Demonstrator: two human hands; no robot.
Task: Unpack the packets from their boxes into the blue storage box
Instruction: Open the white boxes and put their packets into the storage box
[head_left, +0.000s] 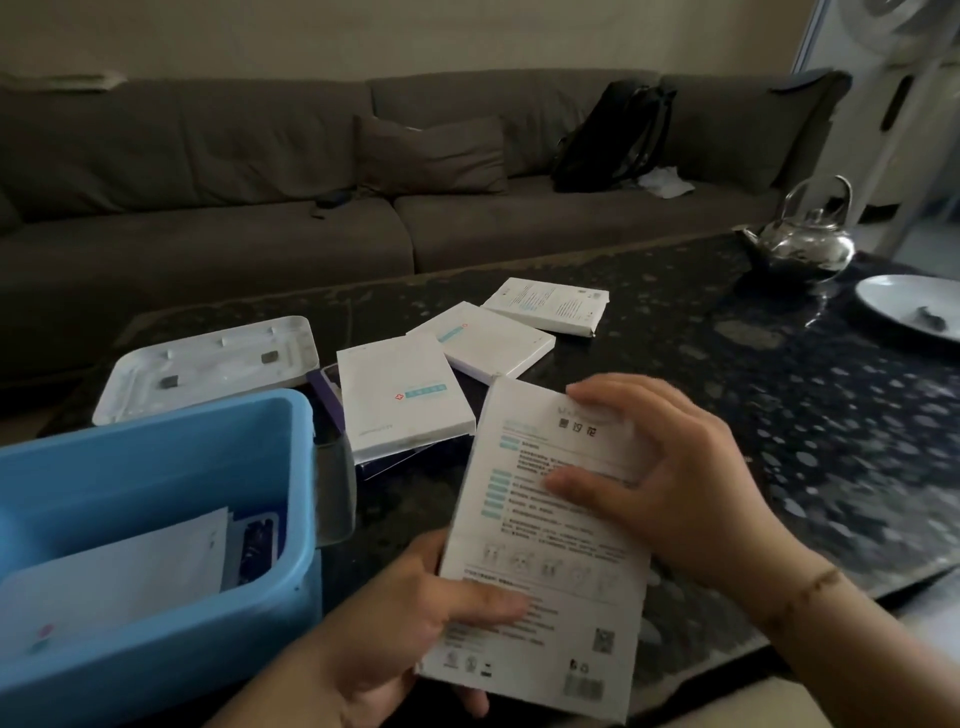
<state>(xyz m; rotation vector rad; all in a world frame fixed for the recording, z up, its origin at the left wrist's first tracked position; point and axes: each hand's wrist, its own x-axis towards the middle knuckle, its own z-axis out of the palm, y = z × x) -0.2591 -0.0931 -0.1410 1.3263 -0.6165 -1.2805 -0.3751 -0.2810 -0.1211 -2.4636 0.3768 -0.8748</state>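
A white printed box (545, 561) is held above the near table edge. My left hand (410, 618) grips its lower left side, thumb across the front. My right hand (670, 478) rests on its upper right part, fingers curled over the top edge. The blue storage box (156, 467) stands at the left, with white packets (119, 577) and a dark item inside. Three more white boxes lie on the table: one (402, 395) on a purple flattened box, one (485, 340) behind it, one (548, 304) farthest back.
The white lid (208, 364) lies upside down behind the blue box. A metal kettle (802, 236) and a white plate (914, 306) sit at the table's far right. A grey sofa (363, 171) with a black bag runs behind the dark speckled table (779, 415).
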